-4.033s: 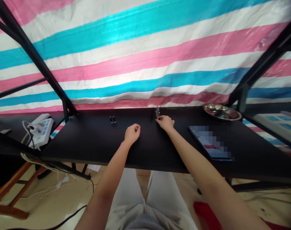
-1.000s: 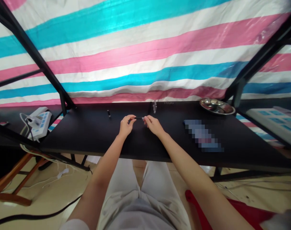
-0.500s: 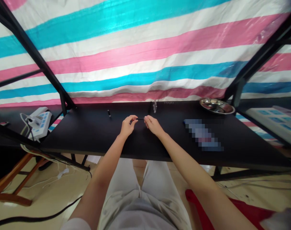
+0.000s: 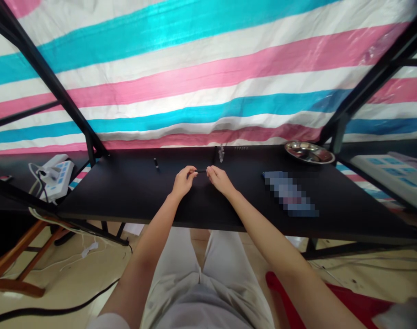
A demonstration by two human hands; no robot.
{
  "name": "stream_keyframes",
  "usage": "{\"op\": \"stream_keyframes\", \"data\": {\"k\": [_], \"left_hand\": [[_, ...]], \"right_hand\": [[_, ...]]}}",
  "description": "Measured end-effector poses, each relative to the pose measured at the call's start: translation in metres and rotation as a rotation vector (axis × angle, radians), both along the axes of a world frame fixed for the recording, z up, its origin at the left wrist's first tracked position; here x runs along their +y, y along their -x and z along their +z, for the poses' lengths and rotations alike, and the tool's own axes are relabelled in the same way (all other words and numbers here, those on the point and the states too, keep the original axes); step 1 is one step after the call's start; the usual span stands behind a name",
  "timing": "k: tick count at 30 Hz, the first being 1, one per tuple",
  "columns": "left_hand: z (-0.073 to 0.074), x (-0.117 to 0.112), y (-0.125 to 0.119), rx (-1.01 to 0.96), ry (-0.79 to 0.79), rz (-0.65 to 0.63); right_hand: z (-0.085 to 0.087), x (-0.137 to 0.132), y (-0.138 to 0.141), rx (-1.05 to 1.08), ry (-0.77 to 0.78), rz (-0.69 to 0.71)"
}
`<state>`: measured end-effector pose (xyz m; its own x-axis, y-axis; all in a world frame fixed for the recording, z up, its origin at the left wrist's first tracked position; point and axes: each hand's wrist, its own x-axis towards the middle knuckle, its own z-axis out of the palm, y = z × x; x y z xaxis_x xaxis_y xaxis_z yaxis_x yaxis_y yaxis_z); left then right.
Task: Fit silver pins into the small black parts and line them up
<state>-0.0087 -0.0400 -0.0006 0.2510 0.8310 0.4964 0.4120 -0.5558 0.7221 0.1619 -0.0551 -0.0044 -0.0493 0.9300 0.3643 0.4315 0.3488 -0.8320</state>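
Note:
My left hand (image 4: 183,181) and my right hand (image 4: 219,179) meet over the middle of the black table (image 4: 133,192). Both pinch a small dark cylinder-shaped piece (image 4: 201,171), one hand at each end, just above the tabletop. A second small dark piece (image 4: 156,163) lies on the table to the left, behind my left hand. A little cluster of clear and silvery parts (image 4: 221,153) stands near the table's back edge, just beyond my right hand.
A phone (image 4: 290,193) lies on the table to the right. A metal dish (image 4: 309,152) sits at the back right corner. A white power strip (image 4: 56,176) with cables rests on the left. Black frame bars slant up on both sides; a striped tarp hangs behind.
Four seconds ago my hands were apart, the right at the clear parts near the back edge. Since then one of two dark pieces left the table and both hands hold it between them.

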Motion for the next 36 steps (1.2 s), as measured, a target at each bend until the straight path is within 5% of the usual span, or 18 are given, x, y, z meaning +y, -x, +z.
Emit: {"op": "stream_keyframes", "data": {"k": [12,36], "left_hand": [[0.002,-0.004,-0.0004,0.111,0.034,0.036],[0.0017,-0.0017,-0.0002,0.009,0.075,0.114]], "right_hand": [[-0.0011,0.0009,-0.0006,-0.01,-0.014,0.019],[-0.0073,0.0079,-0.002,-0.009,-0.096,0.121]]}}
